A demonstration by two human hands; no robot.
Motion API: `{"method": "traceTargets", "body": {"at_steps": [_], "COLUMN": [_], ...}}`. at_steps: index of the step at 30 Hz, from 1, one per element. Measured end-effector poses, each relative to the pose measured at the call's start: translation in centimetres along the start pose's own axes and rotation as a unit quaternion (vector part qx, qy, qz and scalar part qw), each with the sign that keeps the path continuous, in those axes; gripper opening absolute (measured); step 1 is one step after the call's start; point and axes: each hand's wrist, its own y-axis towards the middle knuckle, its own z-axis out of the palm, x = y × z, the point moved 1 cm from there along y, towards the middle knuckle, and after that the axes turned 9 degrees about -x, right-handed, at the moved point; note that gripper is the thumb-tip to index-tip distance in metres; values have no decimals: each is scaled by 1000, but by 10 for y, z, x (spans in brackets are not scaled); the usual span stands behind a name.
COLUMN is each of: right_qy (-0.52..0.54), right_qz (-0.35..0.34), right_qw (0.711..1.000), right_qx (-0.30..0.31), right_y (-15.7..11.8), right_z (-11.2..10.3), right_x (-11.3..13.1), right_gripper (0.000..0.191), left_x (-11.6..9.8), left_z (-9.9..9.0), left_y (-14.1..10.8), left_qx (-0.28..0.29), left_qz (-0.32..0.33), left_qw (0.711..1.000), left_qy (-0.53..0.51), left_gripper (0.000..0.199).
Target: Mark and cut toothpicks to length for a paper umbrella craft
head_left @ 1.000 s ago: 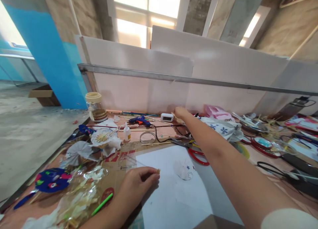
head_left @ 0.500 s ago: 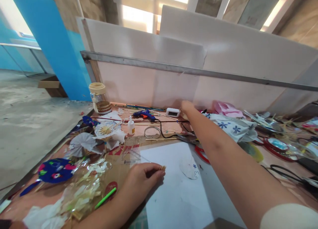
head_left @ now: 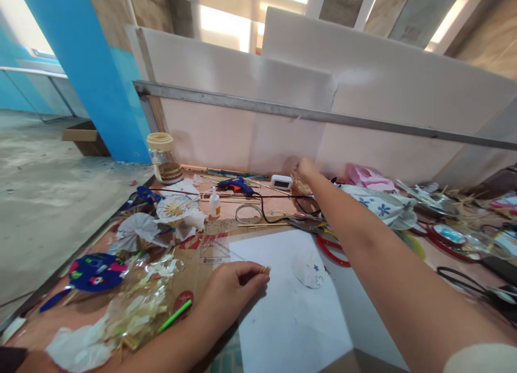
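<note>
My left hand (head_left: 242, 284) is closed in a pinch over the white paper (head_left: 291, 313). Between thumb and forefinger sits a small tan bundle (head_left: 265, 270), apparently short bamboo or straw pieces. My right hand (head_left: 306, 169) reaches to the back of the table, its fingers closed on the top of a crinkled, see-through brownish plastic bag (head_left: 299, 184). Just left of that bag is a small white digital display (head_left: 281, 182). Near the right forearm lie red-handled scissors (head_left: 333, 251). A thin round cutout with blue drawings (head_left: 310, 273) rests on the paper.
A blue glue gun (head_left: 236, 186), a white glue bottle (head_left: 214, 203) and a metal ring (head_left: 247, 214) lie behind the paper. Pleated paper fans (head_left: 139, 233), a blue patterned fan (head_left: 97, 272) and a green pen (head_left: 175, 315) are at left. A lidded jar (head_left: 163, 160) stands back left.
My right hand has risen slightly, and more of the see-through bag shows beneath it. The left hand keeps its pinch in nearly the same place.
</note>
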Motion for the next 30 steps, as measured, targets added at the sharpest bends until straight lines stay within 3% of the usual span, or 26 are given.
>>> {"method": "traceTargets", "body": {"at_steps": [7, 13, 16, 19, 25, 30], "right_qy": [124, 307, 415, 501, 596, 613], "right_qz": [20, 36, 15, -12, -68, -72], "right_qw": [991, 943, 905, 865, 789, 775], "right_qx": [-53, -125, -89, -17, 135, 133], "right_y": [-13, -38, -77, -133, -240, -290], "right_z": [-13, -48, -57, -56, -45, -37], "right_x": [5, 16, 23, 31, 44, 52], "right_gripper": [33, 31, 21, 15, 36, 19], "left_x": [-3, -1, -1, 0, 8, 7], "left_z": [0, 0, 1, 2, 2, -2], "left_y": [0, 1, 1, 2, 4, 2], "left_qx": [-1, 0, 1, -2, -16, -48], "left_qz": [-14, -33, -33, -27, 0, 31], "left_qw": [1000, 998, 998, 998, 998, 997], "left_qy": [-11, -44, -56, -64, -68, -52], "left_gripper": [29, 30, 29, 28, 29, 32]}}
